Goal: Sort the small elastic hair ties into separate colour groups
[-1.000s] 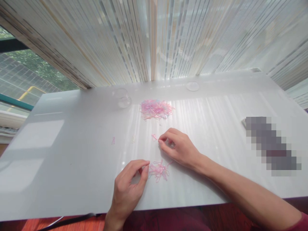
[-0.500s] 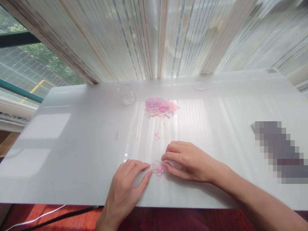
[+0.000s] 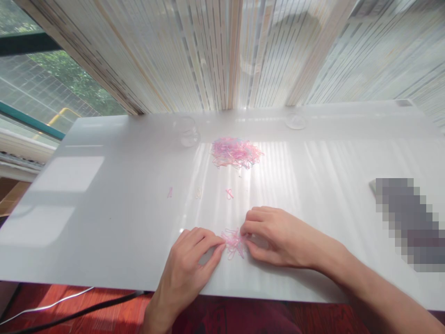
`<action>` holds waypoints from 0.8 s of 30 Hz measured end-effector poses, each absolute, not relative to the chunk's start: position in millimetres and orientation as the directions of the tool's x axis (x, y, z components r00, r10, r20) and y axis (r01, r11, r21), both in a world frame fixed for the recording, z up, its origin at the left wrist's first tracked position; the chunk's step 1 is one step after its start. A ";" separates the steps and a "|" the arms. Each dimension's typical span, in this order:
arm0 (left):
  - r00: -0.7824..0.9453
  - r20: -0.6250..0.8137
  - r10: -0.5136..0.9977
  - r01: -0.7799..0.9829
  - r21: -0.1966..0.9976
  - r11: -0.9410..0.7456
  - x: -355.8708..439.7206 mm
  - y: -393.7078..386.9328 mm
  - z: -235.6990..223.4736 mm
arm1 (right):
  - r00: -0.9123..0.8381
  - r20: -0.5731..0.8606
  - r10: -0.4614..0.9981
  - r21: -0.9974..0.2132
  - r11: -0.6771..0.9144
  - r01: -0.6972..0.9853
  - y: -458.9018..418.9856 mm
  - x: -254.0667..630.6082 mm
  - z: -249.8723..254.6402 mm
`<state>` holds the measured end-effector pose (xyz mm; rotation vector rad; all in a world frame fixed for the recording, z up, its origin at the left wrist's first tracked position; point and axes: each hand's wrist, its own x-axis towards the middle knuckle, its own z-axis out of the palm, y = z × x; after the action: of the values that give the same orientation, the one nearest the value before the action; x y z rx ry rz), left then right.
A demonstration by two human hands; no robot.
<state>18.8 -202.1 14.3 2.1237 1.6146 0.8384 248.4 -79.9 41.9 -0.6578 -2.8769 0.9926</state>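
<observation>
A small pile of thin pink and lilac rubber bands [image 3: 233, 244] lies near the front edge of the white table, between my two hands. My left hand [image 3: 194, 257] has thumb and forefinger pinched at the pile's left side, on a band there. From the right, my right hand [image 3: 274, 236] pinches at the pile's other edge, its fingertips partly hidden behind the bands. Beyond my hands lie single bands in a row: a purple band [image 3: 170, 192], a cream band [image 3: 198, 193] and a pink band [image 3: 229, 194]. Further back is a larger heap of pastel bands [image 3: 236, 153].
A clear round container [image 3: 187, 132] stands at the back left of the white table [image 3: 132, 222]. Its clear disc-shaped lid [image 3: 295, 121] seems to lie at the back right. A blurred-out dark object [image 3: 406, 222] rests at the right. String curtains [image 3: 194, 55] hang along the far edge.
My left thumb and forefinger have closed together at the pile's edge. The whole view has shifted slightly; the single bands and the large heap stay in place on the table.
</observation>
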 end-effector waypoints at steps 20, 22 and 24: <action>0.251 0.225 0.941 0.775 0.536 -0.335 31.0 -196.8 15.8 | -0.819 -0.269 0.506 -0.635 0.546 0.546 -70.1 261.8 50.8; 0.254 0.217 0.942 0.787 0.521 -0.332 32.8 -195.9 14.2 | -0.828 -0.281 0.485 -0.636 0.552 0.539 -70.6 260.4 50.8; 0.247 0.219 0.944 0.787 0.523 -0.327 34.1 -195.6 12.7 | -0.839 -0.293 0.459 -0.638 0.560 0.529 -71.5 258.0 50.8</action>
<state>34.1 -195.6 12.7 2.2181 1.6010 0.7251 258.0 -71.5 50.8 -0.9066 -2.8552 1.2192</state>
